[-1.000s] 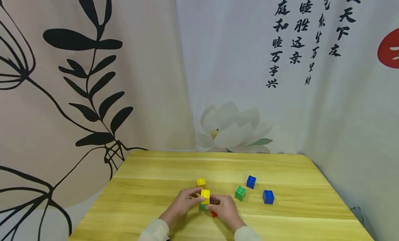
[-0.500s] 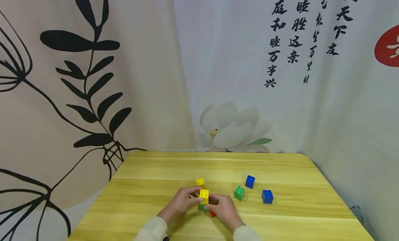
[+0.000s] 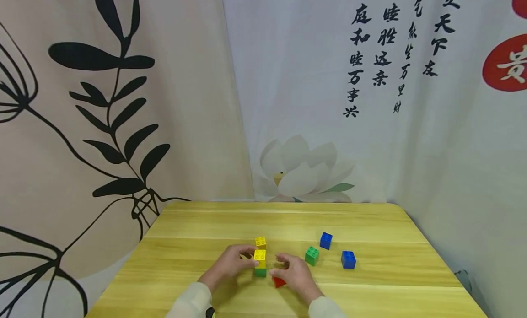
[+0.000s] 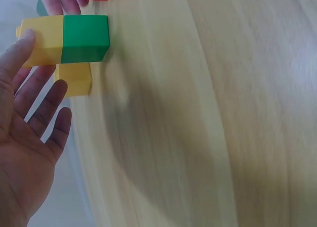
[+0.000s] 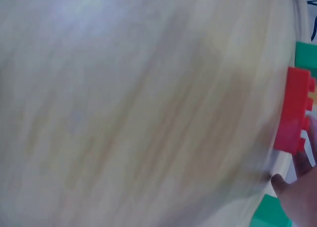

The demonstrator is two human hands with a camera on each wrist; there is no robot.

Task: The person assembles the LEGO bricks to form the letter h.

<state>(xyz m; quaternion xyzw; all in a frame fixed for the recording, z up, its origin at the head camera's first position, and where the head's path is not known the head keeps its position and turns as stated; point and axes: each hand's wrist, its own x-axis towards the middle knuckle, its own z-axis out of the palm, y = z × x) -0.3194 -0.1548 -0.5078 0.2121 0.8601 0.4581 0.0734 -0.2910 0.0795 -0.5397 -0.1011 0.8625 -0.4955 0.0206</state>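
Note:
A yellow building block point(image 3: 260, 258) sits on top of a green block point(image 3: 260, 272), forming a two-block stack on the table. My left hand point(image 3: 235, 261) pinches the yellow upper block between thumb and fingers; in the left wrist view the thumb point(image 4: 20, 51) lies on its near face. To the right, my right hand point(image 3: 293, 273) is apart from the stack with its fingers spread and nothing held. Just beneath its fingers lies a red block point(image 3: 278, 282), partly hidden in the head view; the right wrist view shows the red block point(image 5: 291, 111) with its studs toward the hand.
Another yellow block point(image 3: 260, 242) stands behind the stack. Right of the hands are a loose green block point(image 3: 312, 256) and two blue blocks, one farther back point(image 3: 326, 240) and one nearer point(image 3: 348, 260). A patterned curtain point(image 3: 197, 103) hangs behind the wooden table point(image 3: 391, 281).
My right hand has let go of the stack and drawn away to the right, uncovering the green lower block. My left hand keeps its grip on the yellow block. The head view has shifted slightly.

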